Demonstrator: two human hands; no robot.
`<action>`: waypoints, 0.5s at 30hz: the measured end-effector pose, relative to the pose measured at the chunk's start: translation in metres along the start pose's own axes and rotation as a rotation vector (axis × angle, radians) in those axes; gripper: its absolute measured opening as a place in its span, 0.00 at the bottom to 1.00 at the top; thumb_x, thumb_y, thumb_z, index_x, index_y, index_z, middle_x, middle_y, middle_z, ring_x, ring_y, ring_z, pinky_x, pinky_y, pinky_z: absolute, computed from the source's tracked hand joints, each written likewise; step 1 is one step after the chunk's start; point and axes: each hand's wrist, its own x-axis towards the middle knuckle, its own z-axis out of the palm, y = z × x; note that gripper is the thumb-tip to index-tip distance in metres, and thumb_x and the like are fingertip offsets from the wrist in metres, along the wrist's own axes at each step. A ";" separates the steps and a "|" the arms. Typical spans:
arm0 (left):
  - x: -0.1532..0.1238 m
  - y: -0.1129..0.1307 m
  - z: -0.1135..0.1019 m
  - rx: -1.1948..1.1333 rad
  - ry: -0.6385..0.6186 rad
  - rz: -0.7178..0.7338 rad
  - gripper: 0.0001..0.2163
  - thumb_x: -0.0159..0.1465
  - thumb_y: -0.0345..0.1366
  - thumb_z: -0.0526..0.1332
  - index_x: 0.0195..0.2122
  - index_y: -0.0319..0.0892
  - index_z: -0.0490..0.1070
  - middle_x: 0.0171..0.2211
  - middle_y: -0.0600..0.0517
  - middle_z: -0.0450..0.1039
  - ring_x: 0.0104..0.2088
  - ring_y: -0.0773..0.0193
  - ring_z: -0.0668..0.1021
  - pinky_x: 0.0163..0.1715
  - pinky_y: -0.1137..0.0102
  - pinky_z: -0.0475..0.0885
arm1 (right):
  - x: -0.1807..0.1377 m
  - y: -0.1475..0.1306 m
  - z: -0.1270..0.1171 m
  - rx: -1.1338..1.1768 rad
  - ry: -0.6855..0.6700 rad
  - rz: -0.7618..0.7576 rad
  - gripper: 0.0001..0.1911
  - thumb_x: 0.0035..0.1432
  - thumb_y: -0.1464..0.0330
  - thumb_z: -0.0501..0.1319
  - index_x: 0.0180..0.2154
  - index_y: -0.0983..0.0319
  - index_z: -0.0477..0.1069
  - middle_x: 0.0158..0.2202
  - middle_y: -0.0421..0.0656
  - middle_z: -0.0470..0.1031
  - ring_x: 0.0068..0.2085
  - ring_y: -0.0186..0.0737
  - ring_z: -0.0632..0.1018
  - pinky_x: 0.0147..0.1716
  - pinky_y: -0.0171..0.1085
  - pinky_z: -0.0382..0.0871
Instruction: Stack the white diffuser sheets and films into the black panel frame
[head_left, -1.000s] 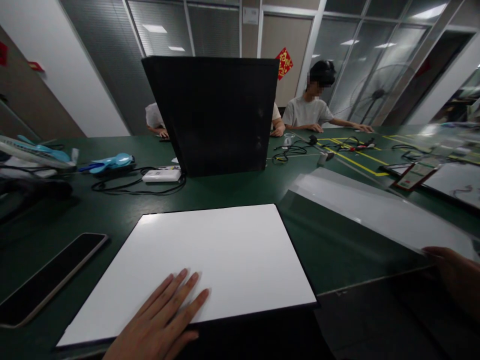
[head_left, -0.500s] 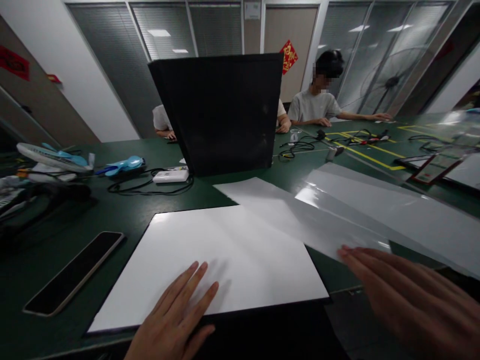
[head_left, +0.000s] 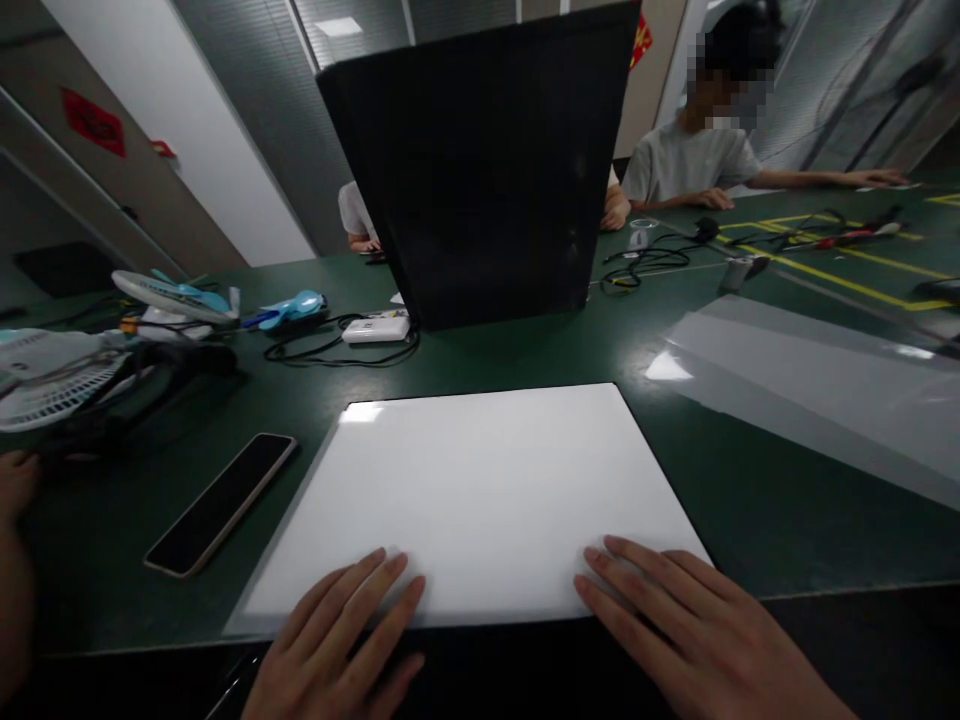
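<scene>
item: thin white rectangular sheet [head_left: 480,490], lying flat on the dark green table [head_left: 750,500] at its near edge. likely light, flexible, smooth and slippery; best lifted at a near corner. left hand [head_left: 337,650] and right hand [head_left: 675,630]: fingers spread flat on the near edge, gripping nothing. nearby: black smartphone [head_left: 221,503] to the left, upright black panel [head_left: 487,170] behind, clear plastic film [head_left: 817,385] to the right; none overlaps the sheet.
</scene>
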 end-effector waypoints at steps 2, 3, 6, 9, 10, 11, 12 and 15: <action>-0.001 -0.005 0.000 0.046 -0.065 0.010 0.23 0.69 0.34 0.63 0.66 0.43 0.73 0.65 0.46 0.75 0.63 0.53 0.76 0.62 0.61 0.68 | -0.002 0.002 0.000 0.008 -0.021 0.005 0.23 0.79 0.71 0.46 0.56 0.57 0.79 0.56 0.39 0.82 0.57 0.42 0.79 0.56 0.43 0.67; -0.001 -0.006 0.000 0.064 -0.096 0.022 0.24 0.69 0.35 0.63 0.67 0.43 0.71 0.67 0.46 0.73 0.65 0.53 0.75 0.63 0.61 0.68 | -0.003 0.002 0.000 0.018 -0.025 0.009 0.22 0.79 0.71 0.46 0.56 0.57 0.79 0.56 0.39 0.82 0.58 0.42 0.79 0.57 0.43 0.66; -0.002 -0.006 0.002 0.062 -0.141 0.039 0.27 0.69 0.35 0.62 0.70 0.44 0.67 0.72 0.46 0.67 0.69 0.52 0.71 0.65 0.60 0.66 | -0.006 0.001 0.003 0.069 0.002 0.051 0.19 0.79 0.67 0.51 0.55 0.57 0.80 0.58 0.40 0.81 0.60 0.43 0.78 0.59 0.43 0.65; -0.006 -0.008 0.003 0.005 -0.151 -0.003 0.30 0.69 0.34 0.62 0.72 0.44 0.63 0.75 0.46 0.61 0.72 0.51 0.66 0.69 0.61 0.62 | -0.008 -0.001 0.006 0.107 0.016 0.094 0.16 0.77 0.63 0.55 0.54 0.57 0.80 0.59 0.40 0.81 0.60 0.44 0.78 0.61 0.43 0.65; -0.010 -0.011 0.002 -0.008 -0.151 -0.031 0.31 0.69 0.34 0.62 0.73 0.45 0.61 0.76 0.46 0.59 0.73 0.51 0.65 0.70 0.61 0.61 | -0.009 -0.001 0.007 0.109 0.019 0.096 0.16 0.77 0.63 0.56 0.55 0.57 0.80 0.59 0.40 0.81 0.60 0.44 0.78 0.61 0.42 0.64; -0.015 -0.015 0.002 -0.013 -0.150 -0.070 0.32 0.69 0.35 0.62 0.74 0.46 0.59 0.76 0.47 0.58 0.73 0.51 0.65 0.71 0.61 0.60 | -0.010 0.000 0.008 0.112 0.015 0.096 0.16 0.77 0.63 0.56 0.56 0.57 0.79 0.60 0.40 0.80 0.61 0.44 0.78 0.61 0.43 0.64; -0.021 -0.019 0.002 -0.008 -0.146 -0.129 0.32 0.70 0.37 0.61 0.75 0.47 0.58 0.77 0.47 0.57 0.73 0.50 0.64 0.71 0.60 0.59 | -0.011 0.000 0.008 0.114 0.009 0.101 0.15 0.76 0.64 0.57 0.56 0.57 0.79 0.60 0.40 0.80 0.61 0.44 0.77 0.62 0.43 0.63; -0.044 -0.035 0.003 0.014 -0.112 -0.413 0.32 0.72 0.43 0.58 0.77 0.48 0.53 0.77 0.45 0.56 0.71 0.44 0.66 0.71 0.50 0.60 | -0.017 0.003 0.006 0.097 -0.010 0.094 0.17 0.76 0.64 0.57 0.60 0.57 0.77 0.64 0.42 0.77 0.64 0.46 0.75 0.63 0.44 0.62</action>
